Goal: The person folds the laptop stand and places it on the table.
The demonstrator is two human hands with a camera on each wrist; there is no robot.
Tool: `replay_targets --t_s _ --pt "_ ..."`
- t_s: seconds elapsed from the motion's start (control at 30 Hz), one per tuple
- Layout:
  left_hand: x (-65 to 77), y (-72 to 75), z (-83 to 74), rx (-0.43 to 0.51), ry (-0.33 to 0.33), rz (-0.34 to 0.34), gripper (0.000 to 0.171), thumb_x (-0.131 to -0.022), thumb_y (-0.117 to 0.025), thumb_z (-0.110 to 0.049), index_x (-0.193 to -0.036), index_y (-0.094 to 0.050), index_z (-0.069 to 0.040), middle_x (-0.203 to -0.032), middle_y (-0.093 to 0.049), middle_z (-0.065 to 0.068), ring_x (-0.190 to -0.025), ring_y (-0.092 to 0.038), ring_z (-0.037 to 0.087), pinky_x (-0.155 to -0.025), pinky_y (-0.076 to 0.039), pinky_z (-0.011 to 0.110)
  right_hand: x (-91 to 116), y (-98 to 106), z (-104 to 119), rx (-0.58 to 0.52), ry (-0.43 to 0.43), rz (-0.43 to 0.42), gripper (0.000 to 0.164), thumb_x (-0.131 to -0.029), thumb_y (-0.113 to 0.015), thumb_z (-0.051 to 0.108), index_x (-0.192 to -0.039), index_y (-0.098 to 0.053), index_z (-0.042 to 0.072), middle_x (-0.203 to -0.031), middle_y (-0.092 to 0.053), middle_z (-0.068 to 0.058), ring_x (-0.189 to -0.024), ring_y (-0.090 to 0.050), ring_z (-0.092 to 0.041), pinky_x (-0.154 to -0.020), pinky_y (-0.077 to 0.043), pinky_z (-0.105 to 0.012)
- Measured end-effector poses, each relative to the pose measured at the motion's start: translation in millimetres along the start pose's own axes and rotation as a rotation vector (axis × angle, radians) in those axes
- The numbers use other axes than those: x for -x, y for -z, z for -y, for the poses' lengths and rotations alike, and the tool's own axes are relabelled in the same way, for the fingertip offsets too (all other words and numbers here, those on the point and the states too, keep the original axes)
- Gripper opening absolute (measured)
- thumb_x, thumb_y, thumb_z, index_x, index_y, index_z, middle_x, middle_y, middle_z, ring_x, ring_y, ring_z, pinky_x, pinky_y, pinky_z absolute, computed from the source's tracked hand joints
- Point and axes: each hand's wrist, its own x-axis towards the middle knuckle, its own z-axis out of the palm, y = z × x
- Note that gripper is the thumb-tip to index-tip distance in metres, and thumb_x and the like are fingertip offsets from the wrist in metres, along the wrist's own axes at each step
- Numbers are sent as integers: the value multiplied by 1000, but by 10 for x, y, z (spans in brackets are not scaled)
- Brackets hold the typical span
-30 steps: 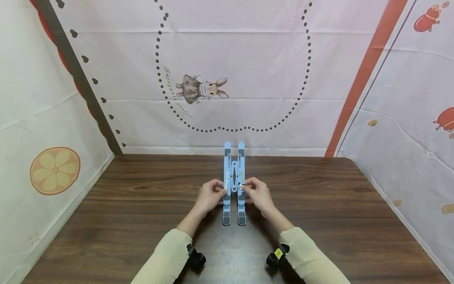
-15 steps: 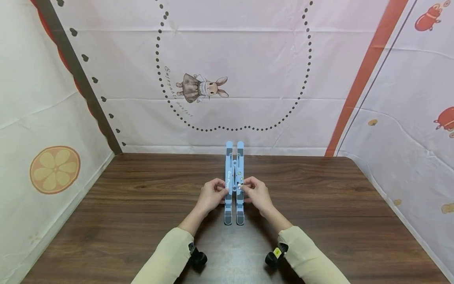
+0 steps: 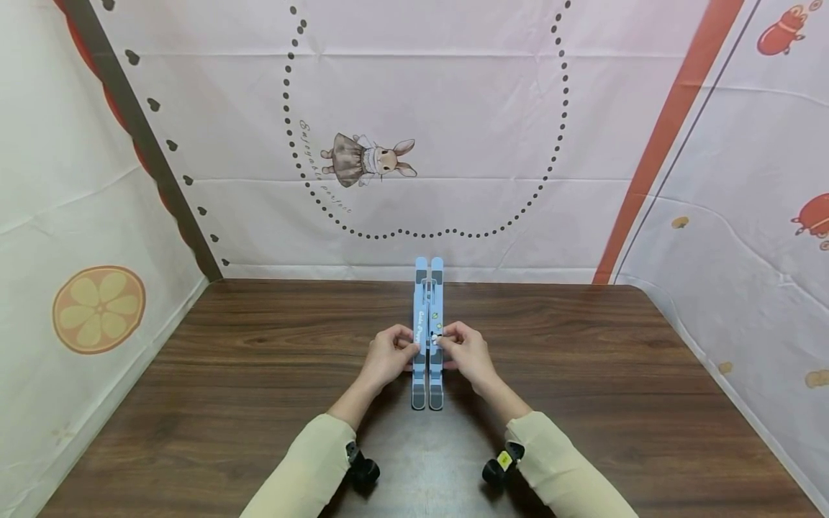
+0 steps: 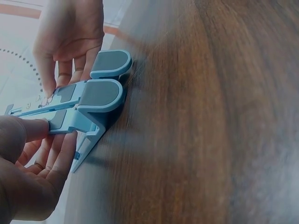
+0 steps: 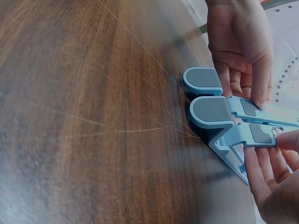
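Note:
A light blue folding laptop stand point(image 3: 420, 298) with grey pads stands on the wooden table, its two long bars side by side with a narrow slit between them. My left hand point(image 3: 387, 356) pinches the left bar, thumb on top and fingers beneath, as the left wrist view shows. On the other side my right hand point(image 3: 471, 354) grips the right bar point(image 5: 254, 133) the same way, its thumb beside a small printed cartoon. Two rounded, grey-padded front hooks point(image 4: 100, 93) face the near side. White lettering runs along the left bar. The link between the bars is mostly hidden.
The dark wooden table point(image 3: 272, 403) ends at a white printed cloth point(image 3: 466, 144) behind the stand, with more cloth on both sides. Small black cameras point(image 3: 365, 473) are strapped at both wrists, over the table near its front.
Both hands have moved toward each other, bringing the stand's two bars closer together. The hinged link between them has narrowed from an open loop to almost out of sight.

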Motion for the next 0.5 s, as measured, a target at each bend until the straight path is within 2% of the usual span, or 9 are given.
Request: replay_targets --t_s 0.5 --pt "-7 -27 -11 2 13 0 12 -85 -61 -3 -96 -59 -1 -80 -62 10 -67 -62 17 -56 -56 28 11 -35 15 -47 12 0 11 -85 -60 5 -95 -61 1 -87 -58 -14 -71 -63 -21 -64 -56 -41"
